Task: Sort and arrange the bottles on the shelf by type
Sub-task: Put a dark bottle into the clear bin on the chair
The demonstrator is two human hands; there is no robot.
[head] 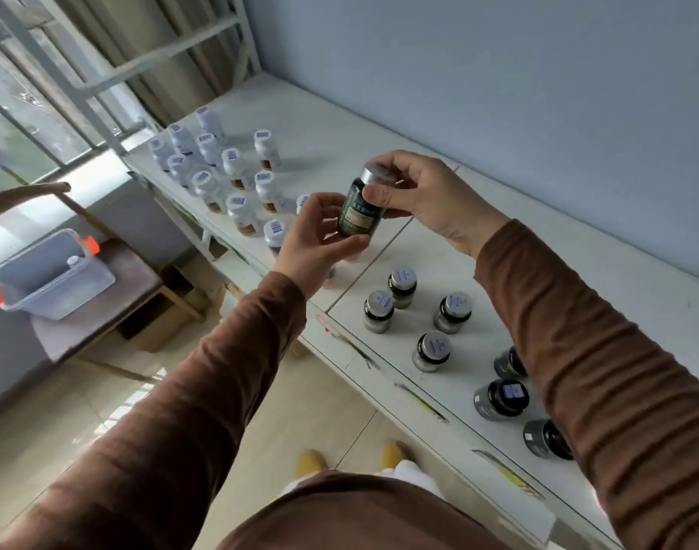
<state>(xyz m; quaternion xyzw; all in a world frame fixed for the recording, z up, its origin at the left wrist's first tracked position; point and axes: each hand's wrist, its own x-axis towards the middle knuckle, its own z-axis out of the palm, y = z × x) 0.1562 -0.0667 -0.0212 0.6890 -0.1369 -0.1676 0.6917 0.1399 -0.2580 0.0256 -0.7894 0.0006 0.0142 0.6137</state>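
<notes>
A dark green bottle (360,211) with a silver cap is held up above the white shelf (439,256), tilted slightly. My left hand (314,236) grips its lower body from the left. My right hand (423,196) pinches its cap and neck from the right. Several white bottles (236,168) with white caps stand grouped on the shelf's far left part. Several dark bottles (451,311) with silver caps stand on the near right part, some partly hidden by my right sleeve.
A grey-blue wall runs behind the shelf. Left of the shelf, a clear plastic bin (50,271) with orange latches sits on a low brown table (102,311). A window with bars is at far left. My feet stand on the tiled floor (308,410).
</notes>
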